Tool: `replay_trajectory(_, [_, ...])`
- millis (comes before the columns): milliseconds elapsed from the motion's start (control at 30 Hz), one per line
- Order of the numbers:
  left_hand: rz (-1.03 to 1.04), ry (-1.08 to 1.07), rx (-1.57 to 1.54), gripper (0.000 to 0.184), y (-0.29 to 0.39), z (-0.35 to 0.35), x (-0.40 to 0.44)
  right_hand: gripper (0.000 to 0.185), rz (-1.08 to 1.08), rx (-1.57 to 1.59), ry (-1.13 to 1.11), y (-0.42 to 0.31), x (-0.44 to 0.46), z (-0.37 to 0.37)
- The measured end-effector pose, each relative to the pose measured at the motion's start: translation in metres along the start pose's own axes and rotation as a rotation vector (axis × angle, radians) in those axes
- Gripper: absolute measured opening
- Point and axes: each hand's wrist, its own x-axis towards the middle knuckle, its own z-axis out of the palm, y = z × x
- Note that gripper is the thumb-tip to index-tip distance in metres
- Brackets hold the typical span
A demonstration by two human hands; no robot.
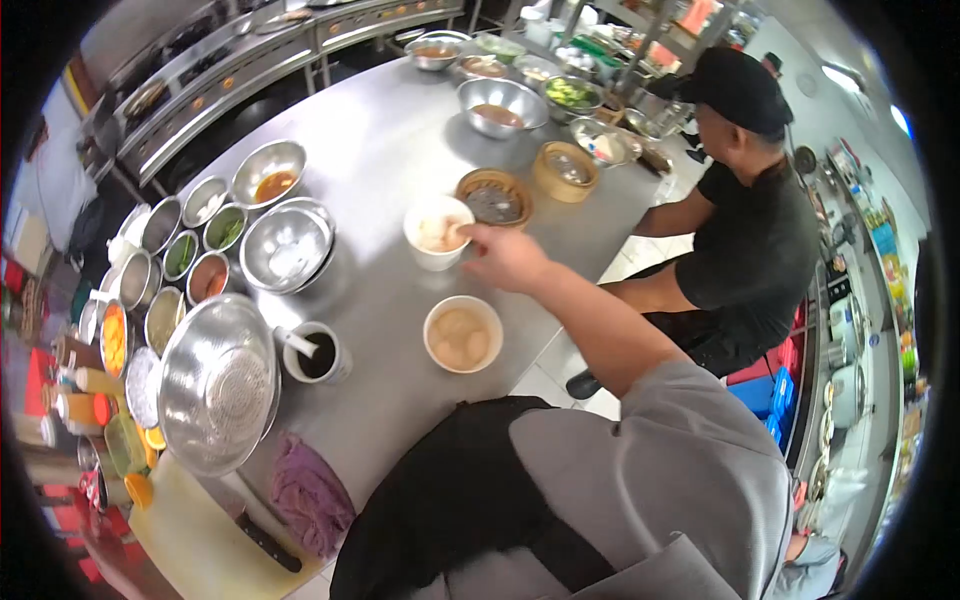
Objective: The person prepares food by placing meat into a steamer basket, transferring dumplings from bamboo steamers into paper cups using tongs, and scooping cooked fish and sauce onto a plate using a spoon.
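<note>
My right hand [508, 259] reaches over the steel table to a white tub [437, 257] with pale pieces inside. Its index finger lies over the tub's right rim and the thumb is lower, against the outer wall, so the fingers are closed on the edge. Nearer to me stands a white bowl [462, 334] of cloudy liquid with round, pale pieces in it. Just beyond the hand, a round bamboo steamer [494, 197] has dark contents, and a second bamboo steamer [566, 172] sits to its right. My left hand does not show.
At left are a perforated steel bowl [220, 385], stacked steel bowls [287, 246] and a cup of dark liquid [318, 352]. A knife [268, 543] lies by a cutting board [190, 530] and purple cloth [310, 495]. A person in black [745, 240] stands at the right edge.
</note>
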Motion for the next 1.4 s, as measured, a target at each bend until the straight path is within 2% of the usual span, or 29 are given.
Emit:
replay_trajectory(133, [0.012, -0.062, -0.102, 0.063, -0.022, 0.022, -0.082, 0.056, -0.094, -0.04, -0.025, 0.013, 0.005, 0.0])
replay_trajectory(167, [0.018, -0.214, -0.111, 0.056, -0.061, -0.03, -0.053, 0.055, -0.042, -0.036, -0.017, 0.015, 0.003, -0.005])
replay_trajectory(200, [0.003, -0.09, 0.061, 0.054, -0.046, -0.013, -0.089, 0.053, 0.007, -0.025, -0.014, 0.014, 0.0, -0.013])
replay_trajectory(267, [0.113, 0.062, 0.4, 0.057, 0.049, 0.09, -0.213, 0.05, 0.106, 0.0, 0.006, 0.021, 0.0, -0.03])
replay_trajectory(300, [0.116, 0.121, 0.412, 0.054, 0.058, 0.107, -0.235, 0.047, 0.16, -0.077, 0.008, 0.037, 0.005, -0.03])
replay_trajectory(400, [0.097, 0.178, 0.352, 0.053, 0.038, 0.103, -0.257, 0.047, 0.182, -0.17, -0.079, 0.085, 0.01, -0.02])
replay_trajectory(567, [0.132, 0.167, 0.461, 0.053, 0.029, 0.115, -0.299, 0.037, 0.111, 0.009, 0.131, 0.114, 0.005, -0.026])
replay_trajectory(733, [0.134, 0.189, 0.444, 0.052, 0.024, 0.124, -0.33, 0.036, 0.173, 0.053, 0.348, 0.142, 0.0, -0.095])
replay_trajectory(933, [0.139, 0.122, 0.453, 0.054, 0.021, 0.145, -0.345, 0.042, 0.297, 0.0, 0.512, 0.204, 0.027, -0.116])
replay_trajectory(1067, [0.138, 0.074, 0.445, 0.058, 0.02, 0.153, -0.344, 0.042, 0.394, -0.115, 0.37, 0.231, 0.035, -0.1])
replay_trajectory(1167, [0.151, 0.076, 0.455, 0.056, 0.021, 0.156, -0.345, 0.042, 0.436, -0.086, 0.366, 0.238, 0.037, -0.097])
replay_trajectory(1267, [0.138, 0.095, 0.452, 0.053, 0.022, 0.156, -0.345, 0.04, 0.343, -0.095, 0.397, 0.244, 0.037, -0.095])
replay_trajectory(1333, [0.122, 0.111, 0.448, 0.05, 0.023, 0.157, -0.349, 0.039, 0.366, -0.088, 0.375, 0.242, 0.034, -0.097])
replay_trajectory(1400, [0.018, 0.098, 0.385, 0.051, -0.014, 0.117, -0.323, 0.039, 0.367, -0.075, 0.366, 0.238, 0.03, -0.099])
